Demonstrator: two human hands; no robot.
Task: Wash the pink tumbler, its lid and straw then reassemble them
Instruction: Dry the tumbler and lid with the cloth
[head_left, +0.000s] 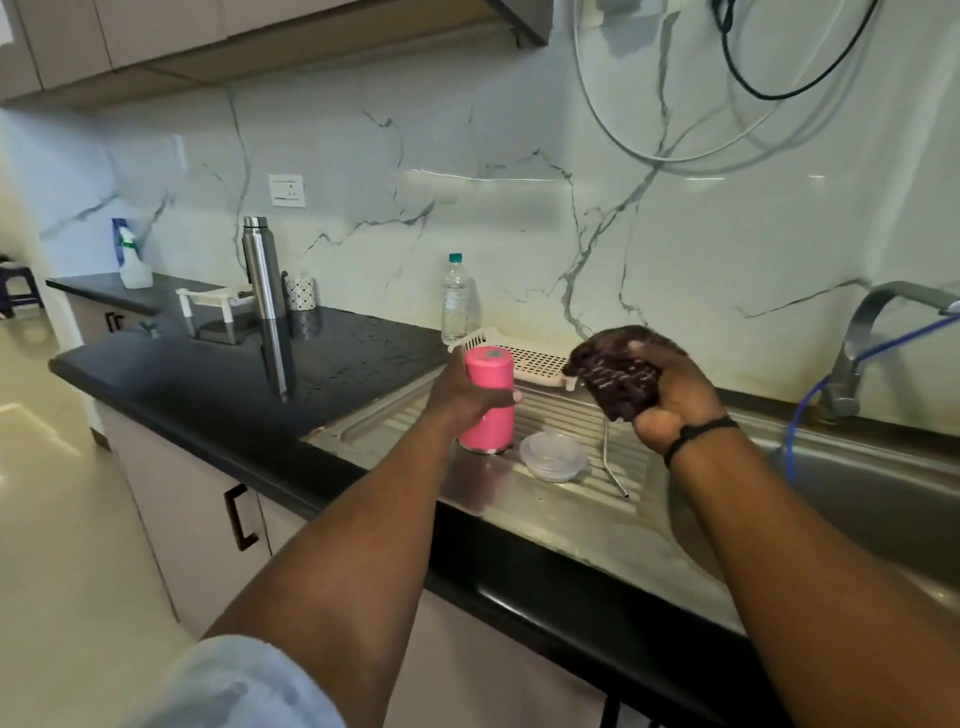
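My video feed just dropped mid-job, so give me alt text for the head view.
The left hand grips the pink tumbler, standing upside down on the steel drainboard, while the right hand holds a dark scrubber above it. The clear lid and metal straw lie on the drainboard beside the tumbler.
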